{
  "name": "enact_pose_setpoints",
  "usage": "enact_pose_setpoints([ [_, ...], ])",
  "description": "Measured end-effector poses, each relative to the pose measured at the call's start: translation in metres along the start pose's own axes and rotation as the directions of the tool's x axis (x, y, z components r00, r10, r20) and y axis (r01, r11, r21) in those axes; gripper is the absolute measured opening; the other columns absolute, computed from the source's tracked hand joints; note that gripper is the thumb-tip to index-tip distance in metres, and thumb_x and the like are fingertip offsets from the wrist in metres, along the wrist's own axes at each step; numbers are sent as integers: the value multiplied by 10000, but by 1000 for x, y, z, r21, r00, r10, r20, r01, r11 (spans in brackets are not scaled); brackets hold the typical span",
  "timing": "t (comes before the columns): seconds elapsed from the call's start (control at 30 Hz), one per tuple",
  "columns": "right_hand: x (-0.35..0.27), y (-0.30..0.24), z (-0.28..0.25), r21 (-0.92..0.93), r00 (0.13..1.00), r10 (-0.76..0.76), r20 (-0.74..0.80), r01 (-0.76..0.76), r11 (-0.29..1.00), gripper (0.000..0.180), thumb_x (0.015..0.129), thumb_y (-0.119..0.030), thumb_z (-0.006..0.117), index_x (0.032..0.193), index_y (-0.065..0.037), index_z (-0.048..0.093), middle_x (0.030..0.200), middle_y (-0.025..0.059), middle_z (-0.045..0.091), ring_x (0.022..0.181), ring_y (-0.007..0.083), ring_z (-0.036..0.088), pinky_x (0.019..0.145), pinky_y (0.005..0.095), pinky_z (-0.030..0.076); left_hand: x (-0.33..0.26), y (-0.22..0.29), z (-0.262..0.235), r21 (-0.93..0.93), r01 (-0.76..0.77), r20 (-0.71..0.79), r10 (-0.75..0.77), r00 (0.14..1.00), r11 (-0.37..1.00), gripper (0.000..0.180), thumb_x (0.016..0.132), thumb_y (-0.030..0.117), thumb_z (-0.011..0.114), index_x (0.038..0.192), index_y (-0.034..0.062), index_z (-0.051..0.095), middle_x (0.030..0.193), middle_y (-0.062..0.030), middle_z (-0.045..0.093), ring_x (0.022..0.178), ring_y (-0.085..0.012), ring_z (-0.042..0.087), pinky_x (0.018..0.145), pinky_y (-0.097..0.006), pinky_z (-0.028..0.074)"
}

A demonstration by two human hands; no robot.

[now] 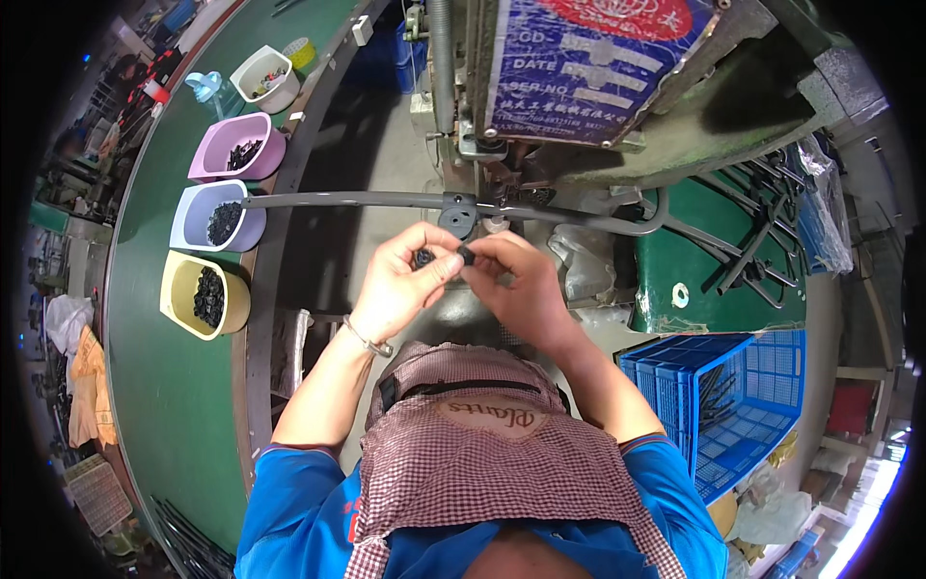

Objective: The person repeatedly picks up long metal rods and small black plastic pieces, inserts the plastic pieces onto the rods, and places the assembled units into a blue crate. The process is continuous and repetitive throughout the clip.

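My left hand (400,280) pinches a small black plastic part (423,259) between thumb and fingers. My right hand (511,280) holds another small black part (466,255) at its fingertips, almost touching the left one. Both hands meet just below a long grey metal rod (357,200) that lies across the press machine (540,106), with a black round fitting (457,212) on it right above my fingers.
Three plastic tubs of small black parts, yellow (183,289), lilac (188,217) and pink (217,150), line the green conveyor belt (164,386) at left. A white tub (253,69) stands farther back. At right sit a blue crate (733,386) and several black bent rods (762,241).
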State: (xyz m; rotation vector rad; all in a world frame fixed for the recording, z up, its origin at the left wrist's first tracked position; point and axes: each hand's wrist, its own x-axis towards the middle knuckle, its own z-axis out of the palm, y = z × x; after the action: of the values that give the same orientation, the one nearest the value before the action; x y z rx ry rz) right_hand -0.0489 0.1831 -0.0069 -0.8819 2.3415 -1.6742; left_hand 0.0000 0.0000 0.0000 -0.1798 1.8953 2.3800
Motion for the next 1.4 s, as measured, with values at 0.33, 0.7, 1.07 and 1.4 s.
enact_pose_setpoints([
  [0.33,1,11,-23,-271,933,-347,-95,311,911,345,745,-28,789,1072,-21,679,1010,146,694,918,308,685,783,365,553,14,-10,14,-40,103,29,-102,994,994,72,942,69,671,985,14,651,750,-2,602,528,-41,493,459,-195,376],
  [0.7,49,51,-30,-606,914,-374,-157,210,767,285,813,-252,758,1006,-48,708,1014,118,703,952,336,640,853,442,461,39,7,-71,947,142,-231,302,925,290,629,837,206,776,1399,127,505,703,-121,632,615,-276,609,605,-387,489],
  [1.07,49,63,-23,-734,877,-432,-208,152,662,361,741,-332,788,1015,-111,708,939,64,704,896,268,659,854,413,473,44,-9,-80,808,-1,-229,316,921,589,339,888,234,755,1086,40,560,601,-46,545,547,-140,527,535,-312,434],
  [1.4,18,61,-101,-839,963,-262,-68,87,537,431,777,-396,755,1079,-92,705,1022,70,680,1004,271,596,932,438,380,41,-14,-83,797,10,-249,314,916,604,318,892,222,752,1087,49,569,615,-33,552,540,-120,504,524,-293,427],
])
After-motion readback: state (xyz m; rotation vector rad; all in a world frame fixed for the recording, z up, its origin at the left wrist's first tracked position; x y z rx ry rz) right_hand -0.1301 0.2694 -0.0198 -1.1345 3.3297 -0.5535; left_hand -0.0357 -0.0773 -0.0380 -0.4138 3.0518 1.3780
